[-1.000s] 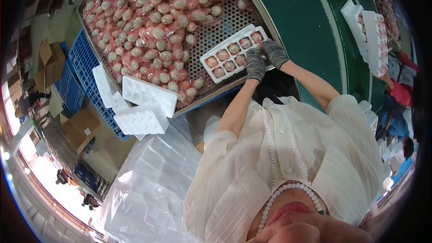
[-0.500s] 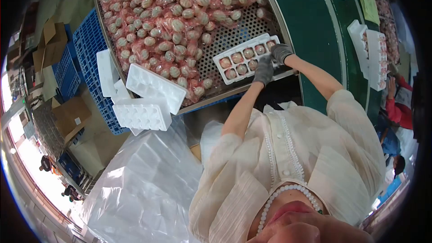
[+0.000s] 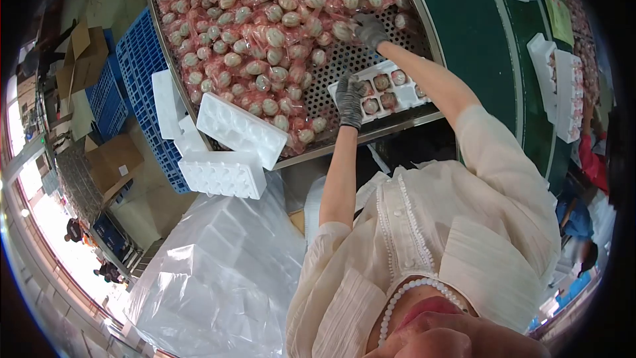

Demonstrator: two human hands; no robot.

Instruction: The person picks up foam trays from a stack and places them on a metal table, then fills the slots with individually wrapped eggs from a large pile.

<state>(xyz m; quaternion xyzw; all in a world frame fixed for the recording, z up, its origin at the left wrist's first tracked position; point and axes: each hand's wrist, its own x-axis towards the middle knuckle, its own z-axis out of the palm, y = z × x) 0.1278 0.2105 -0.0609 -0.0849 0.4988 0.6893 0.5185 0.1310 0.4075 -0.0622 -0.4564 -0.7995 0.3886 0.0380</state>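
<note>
While the half-curled left hand touches the tray, the half-curled right hand, at twelve o'clock, touches wrapped balls; grips unclear.

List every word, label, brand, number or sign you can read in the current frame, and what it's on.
None can be read.
White label-like patch on the cardboard box: too small to read.
Yellow-green sheet: any print is too blurred to tell.
Wrapped items: any lettering is too small to tell.

Two gloved hands, one perforated tabletop, one necklace.
</note>
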